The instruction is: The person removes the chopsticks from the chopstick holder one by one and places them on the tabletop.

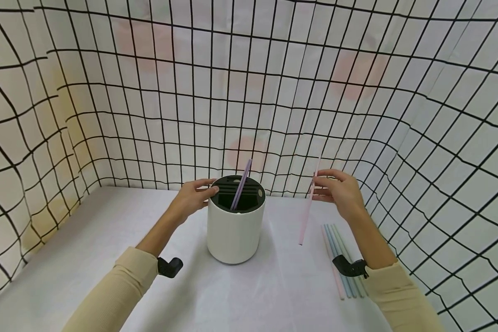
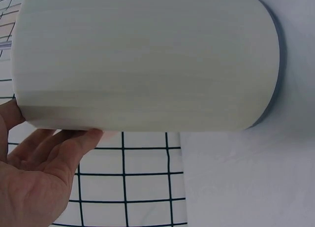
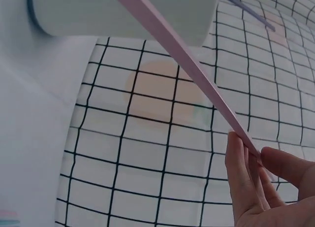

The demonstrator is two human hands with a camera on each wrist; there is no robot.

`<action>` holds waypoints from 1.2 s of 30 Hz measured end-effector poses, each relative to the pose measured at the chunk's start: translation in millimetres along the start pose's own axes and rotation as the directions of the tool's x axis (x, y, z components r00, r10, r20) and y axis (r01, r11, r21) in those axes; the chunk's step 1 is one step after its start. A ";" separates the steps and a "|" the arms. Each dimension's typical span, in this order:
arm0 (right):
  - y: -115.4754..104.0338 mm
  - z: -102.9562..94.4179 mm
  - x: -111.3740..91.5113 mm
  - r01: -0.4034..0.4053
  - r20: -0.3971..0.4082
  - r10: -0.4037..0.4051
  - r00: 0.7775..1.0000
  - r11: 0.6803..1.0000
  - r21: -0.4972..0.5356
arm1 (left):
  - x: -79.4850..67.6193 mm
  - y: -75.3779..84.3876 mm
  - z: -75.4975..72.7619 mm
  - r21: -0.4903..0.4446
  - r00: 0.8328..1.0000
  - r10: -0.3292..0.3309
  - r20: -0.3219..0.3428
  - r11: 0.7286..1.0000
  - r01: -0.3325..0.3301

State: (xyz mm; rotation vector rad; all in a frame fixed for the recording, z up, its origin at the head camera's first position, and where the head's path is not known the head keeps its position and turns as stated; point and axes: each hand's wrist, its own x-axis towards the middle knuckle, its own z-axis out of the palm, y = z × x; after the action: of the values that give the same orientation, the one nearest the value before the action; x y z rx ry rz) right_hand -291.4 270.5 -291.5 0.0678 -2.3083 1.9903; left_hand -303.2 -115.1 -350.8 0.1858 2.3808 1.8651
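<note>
A: What's around you?

B: A white backdrop (image 1: 199, 44) crossed by black grid lines, with pale pink blotches showing through, fills the upper part of the head view. Below it, a white tabletop (image 1: 282, 290) stretches to the bottom edge.

A: And what stands on it?

B: A white container (image 1: 234, 237), upright, just below the center of the frame. Its top carries a black insert (image 1: 231, 179) with slots, and purple sticks (image 1: 242, 184) lean out of the front opening, their tips tilted to the upper right.

A: What are your 2 hands doing?

B: My left hand (image 1: 192, 198) is at the container's upper left side — thumb on the rim, fingers along the wall, so I have a grip on it. My right hand (image 1: 341, 193), right of center, pinches a pink stick (image 1: 305, 221) narrowly between thumb and fingertips.

A: Where does that stick point?

B: Its lower end slants down and to the left in the head view, well apart from the container. In the right wrist view it runs from my fingertips at lower right to the upper left, passing in front of the white wall.

A: Anything else?

B: A row of pastel sticks (image 1: 331, 240) — pink, blue and green — lies at lower right, partly hidden by my black wrist camera (image 1: 348, 266).
</note>
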 end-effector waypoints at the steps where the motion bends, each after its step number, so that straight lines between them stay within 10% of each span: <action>1: 2.5 -2.4 -0.3 -0.006 0.001 0.006 1.000 1.000 -0.008 | 0.0 0.0 0.0 0.000 1.000 -0.001 -0.001 1.000 0.001; 36: 122.1 -56.8 5.3 -0.254 0.033 0.271 0.962 0.933 -0.254 | 2.0 -0.6 -1.5 0.007 1.000 -0.002 -0.007 1.000 0.002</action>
State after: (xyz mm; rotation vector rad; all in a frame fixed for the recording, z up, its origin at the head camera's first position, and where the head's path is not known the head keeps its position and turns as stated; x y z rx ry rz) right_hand -305.8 344.9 -402.9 -0.2062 -2.7168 1.8087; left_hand -305.4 -116.4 -351.0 0.1777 2.3915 1.8607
